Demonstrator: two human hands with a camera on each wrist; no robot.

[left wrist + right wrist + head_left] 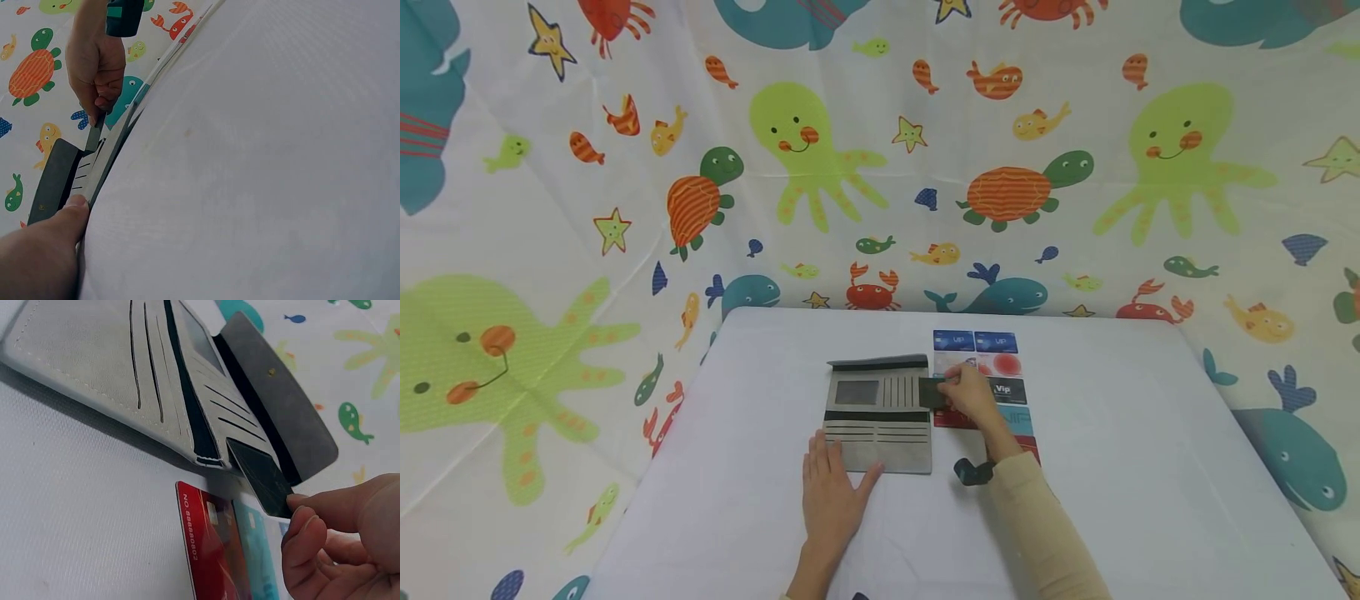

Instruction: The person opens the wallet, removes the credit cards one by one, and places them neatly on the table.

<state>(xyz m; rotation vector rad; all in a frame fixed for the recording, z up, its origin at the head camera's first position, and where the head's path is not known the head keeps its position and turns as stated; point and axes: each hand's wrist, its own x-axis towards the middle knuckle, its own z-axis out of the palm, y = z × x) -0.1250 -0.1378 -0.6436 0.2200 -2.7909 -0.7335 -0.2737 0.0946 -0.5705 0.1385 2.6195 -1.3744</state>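
A grey wallet (895,457) lies unfolded on the table, with slots and a clear window on its inner side. My right hand (973,394) pinches a dark card (261,478) by its outer end, between thumb and fingers. In the right wrist view the card's other end sits in the mouth of a slot at the wallet's right side. My left hand (835,498) rests at the lower left of the wallet, its fingers stretched out and the thumb on the near edge.
Right of the wallet lie several cards in two columns, among them blue VIP cards (953,340), a black Vip card (1007,391) and a red card (209,544). White cloth covers the table (737,500). A sea-animal curtain (925,125) hangs behind.
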